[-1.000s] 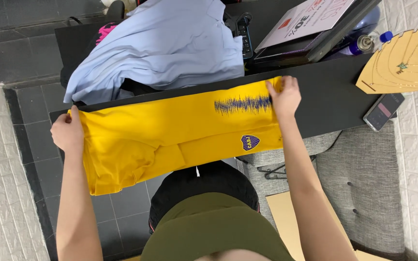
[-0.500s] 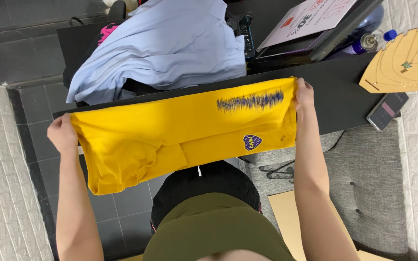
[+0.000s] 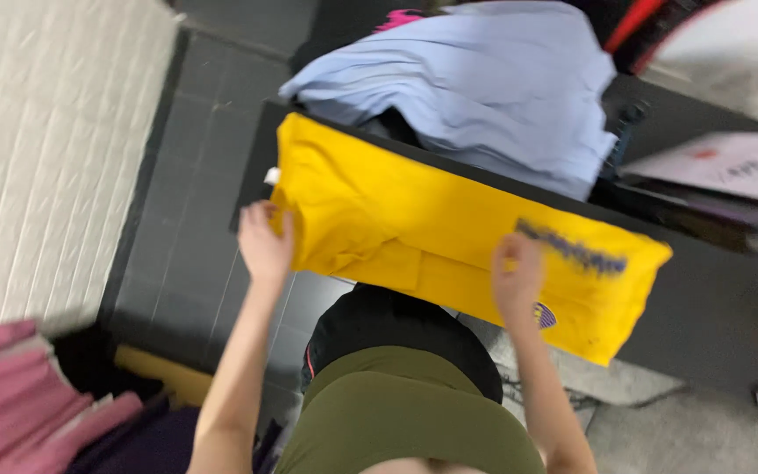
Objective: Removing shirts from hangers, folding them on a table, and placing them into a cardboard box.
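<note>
Over the tabletop's (image 3: 704,307) near edge hangs a folded yellow shirt (image 3: 414,228); the left hand (image 3: 263,243) grips its end, and the blurred right hand (image 3: 517,279) seemingly presses its middle, palm flat.

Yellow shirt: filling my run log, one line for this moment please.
left hand: on yellow shirt | right hand: on shirt | shirt: folded, on black table

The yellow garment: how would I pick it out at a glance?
Find the black table. Along its near edge lies the yellow garment, folded into a long band under both hands. Unlike the pale blue clothes heaped behind, it is bright yellow with dark blue markings.
</note>
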